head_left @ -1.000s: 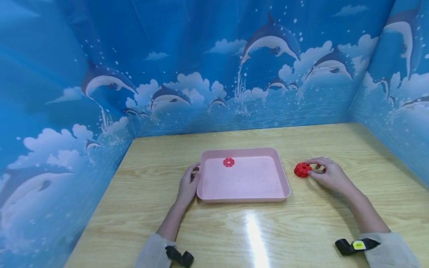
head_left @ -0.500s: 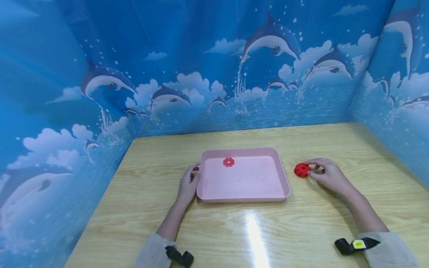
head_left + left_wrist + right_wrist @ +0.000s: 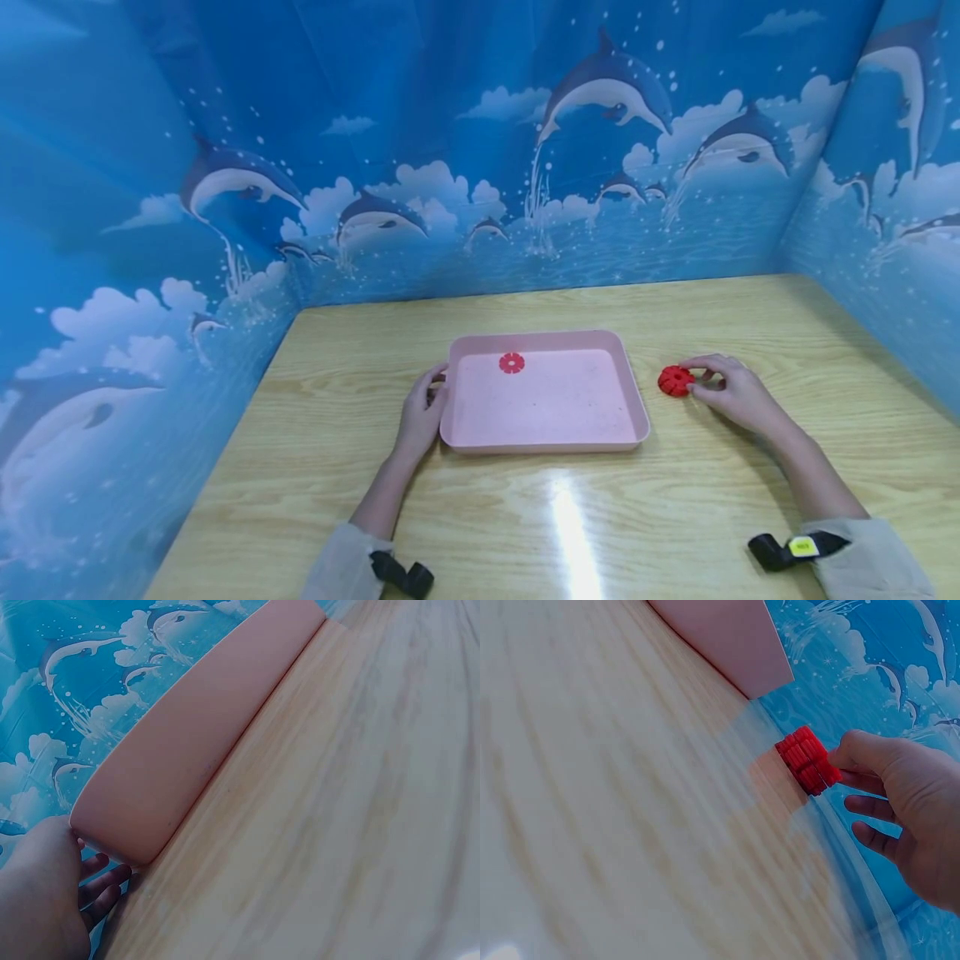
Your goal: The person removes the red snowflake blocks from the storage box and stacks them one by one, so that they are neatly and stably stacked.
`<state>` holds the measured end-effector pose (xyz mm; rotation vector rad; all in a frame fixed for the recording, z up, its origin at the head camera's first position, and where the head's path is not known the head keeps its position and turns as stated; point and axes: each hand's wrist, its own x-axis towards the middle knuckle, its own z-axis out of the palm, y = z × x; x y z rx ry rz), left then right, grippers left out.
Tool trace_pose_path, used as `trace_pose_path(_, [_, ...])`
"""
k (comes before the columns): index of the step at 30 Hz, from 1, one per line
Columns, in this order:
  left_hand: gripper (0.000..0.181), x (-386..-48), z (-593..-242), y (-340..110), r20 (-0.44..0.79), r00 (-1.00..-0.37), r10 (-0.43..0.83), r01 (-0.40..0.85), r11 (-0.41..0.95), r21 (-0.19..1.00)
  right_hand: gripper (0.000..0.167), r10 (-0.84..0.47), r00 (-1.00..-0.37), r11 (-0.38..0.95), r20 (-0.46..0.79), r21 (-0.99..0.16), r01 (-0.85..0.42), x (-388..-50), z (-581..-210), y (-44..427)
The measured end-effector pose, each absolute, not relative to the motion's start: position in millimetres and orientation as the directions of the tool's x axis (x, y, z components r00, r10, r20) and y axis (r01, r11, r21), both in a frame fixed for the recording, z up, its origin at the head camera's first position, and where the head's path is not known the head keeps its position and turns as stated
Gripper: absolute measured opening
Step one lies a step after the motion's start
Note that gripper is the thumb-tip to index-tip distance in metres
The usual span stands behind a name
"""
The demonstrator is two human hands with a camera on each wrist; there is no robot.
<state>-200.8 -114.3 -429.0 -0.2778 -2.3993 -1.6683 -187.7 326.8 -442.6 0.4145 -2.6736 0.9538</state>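
Observation:
A pink rectangular tray (image 3: 540,446) stands on the wooden table, with one flat red notched disc (image 3: 512,363) inside near its back wall. My left hand (image 3: 420,417) rests against the tray's left side, fingers loosely bent along the outer wall; in the left wrist view that hand (image 3: 45,892) touches the tray's near corner. Right of the tray, my right hand (image 3: 738,392) pinches a stack of red notched discs (image 3: 676,381) between thumb and finger. Up close in the right wrist view, the stack (image 3: 808,760) sits low at the table surface, its layers pressed together; the other fingers hang loosely curled.
The pale wood-grain table (image 3: 360,350) reaches back to a blue dolphin-print curtain (image 3: 450,150), which also closes off both sides. A bright light reflection (image 3: 573,533) lies on the table in front of the tray.
The right hand and the red disc stack have shifted very slightly left. The left hand, the tray and the single disc stay in place.

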Motion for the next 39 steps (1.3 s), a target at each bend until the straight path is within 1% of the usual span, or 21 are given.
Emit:
trace_pose_path(5, [0.033,-201.4,-429.6,-114.5,0.280,-0.959,0.043,0.278,0.342,0.898,0.032,-0.167,-0.931,0.745,0.323,-0.577,-0.334,-186.7,-441.3,327.0])
trace_pose_path(11, [0.033,-200.9,-428.6,-114.4,0.282,-0.958,0.043,0.280,0.338,0.899,0.035,-0.131,-0.958,0.762,0.254,-0.592,-0.261,-186.1,-434.8,325.8])
trace_pose_path(14, [0.033,-200.6,-428.0,-114.2,0.283,-0.958,0.040,0.280,0.338,0.899,0.034,-0.114,-0.963,0.764,0.243,-0.598,-0.242,-185.6,-428.6,322.1])
trace_pose_path(20, [0.033,-200.9,-427.9,-114.4,0.286,-0.957,0.048,0.285,0.340,0.896,0.030,-0.151,-0.939,0.747,0.310,-0.586,-0.314,-184.0,-411.5,302.8])
trace_pose_path(23, [0.033,-201.3,-428.7,-114.9,0.289,-0.956,0.054,0.290,0.336,0.896,0.030,-0.178,-0.930,0.741,0.321,-0.579,-0.341,-186.2,-404.1,289.3])
trace_pose_path(31, [0.033,-201.1,-429.0,-116.3,0.289,-0.956,0.054,0.291,0.330,0.898,0.030,-0.254,-0.924,0.707,0.285,-0.598,-0.379,-204.3,-392.1,253.0])
trace_pose_path(39, [0.033,-201.2,-429.5,-116.2,0.290,-0.955,0.057,0.292,0.318,0.902,0.034,-0.326,-0.914,0.662,0.241,-0.632,-0.403,-226.4,-387.6,213.0])
